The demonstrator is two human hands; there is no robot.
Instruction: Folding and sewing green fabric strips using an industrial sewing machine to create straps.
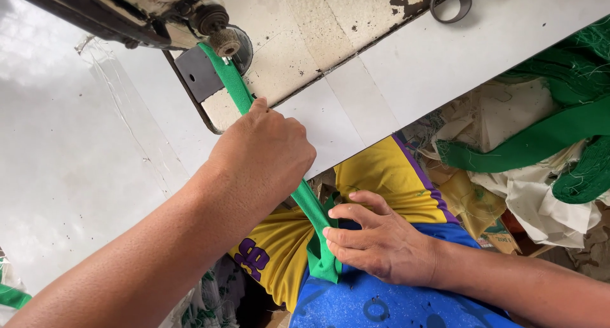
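Running from the sewing machine (190, 17) at eleven o'clock down toward six o'clock, a green fabric strip (234, 87) is seen stretched across the white counter (95, 150). The strip is fed under the machine's knurled roller (223, 42) and dark metal plate (198, 75). The left hand (264, 151) is closed over the strip at the counter's near edge, knuckles up, with the strip passing beneath the fingers. Below the edge, at five o'clock, the strip's lower end is pinched by the right hand (381, 242) between thumb and curled fingers, against the lap, where a yellow garment (381, 175) with purple trim and blue shorts (394, 302) are seen. At three o'clock, a heap of green and cream fabric scraps (546, 144) is piled beside the counter. At one o'clock, the dark handles of a pair of scissors (448, 4) are laid on the counter.
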